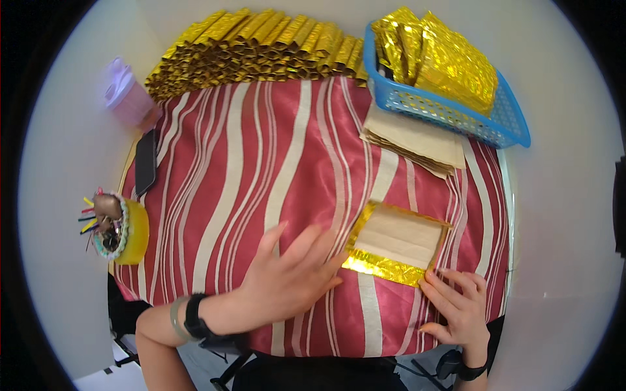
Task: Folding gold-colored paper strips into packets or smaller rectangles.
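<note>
A paper sheet (399, 236) with a plain beige middle lies on the striped cloth in front of me, right of centre. Its left, near and right margins are folded over and show shiny gold foil. My left hand (293, 274) is open, fingers spread, at the sheet's left edge, slightly blurred; whether it touches the foil I cannot tell. At the near right corner, my right hand (460, 306) rests its outstretched fingertips against the gold fold, with the thumb apart on the cloth.
Many rolled gold foil tubes (261, 45) are stacked along the back. A blue basket (450, 107) with gold foil packs stands back right, beside a stack of beige paper (417, 140). At left are a purple cup (127, 98), a dark phone (147, 161) and a yellow pen holder (135, 231).
</note>
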